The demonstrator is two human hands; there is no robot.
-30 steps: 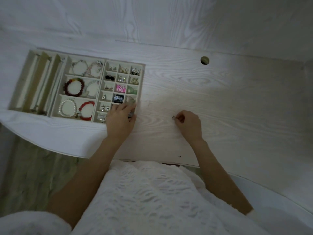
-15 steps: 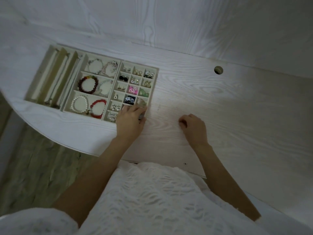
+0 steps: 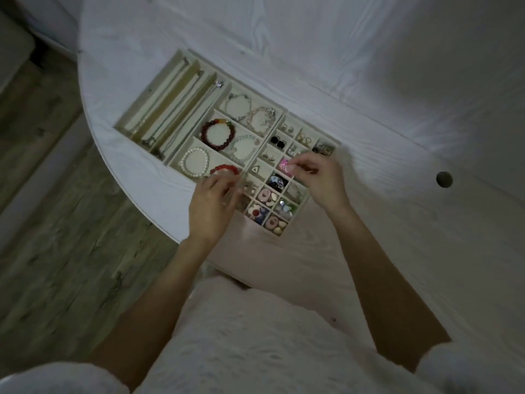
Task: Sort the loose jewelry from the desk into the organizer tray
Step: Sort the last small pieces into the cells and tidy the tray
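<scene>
Leaning over the worktop [image 3: 397,223], white sleeves low in view. Left hand [image 3: 211,207] hovering at the tray [image 3: 181,56] near edge, fingers curled, blurred, grip impossible to tell. Right hand [image 3: 321,180] reaching over the small compartments, fingers pinching something tiny beside the pink piece [image 3: 285,165]. Bracelets [image 3: 217,135] lying beyond, in the wider slots.

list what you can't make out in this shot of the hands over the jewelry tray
Head view, the only one:
- Whatever the right hand pinches: too small and motion-blurred.
- Left hand fingertips: blurred, so a grip cannot be told; they cover the organizer tray compartments under them.
- Red bead bracelet: partly hidden by the left hand.
- Small earrings in the far cells: too small and dim to identify.
</scene>
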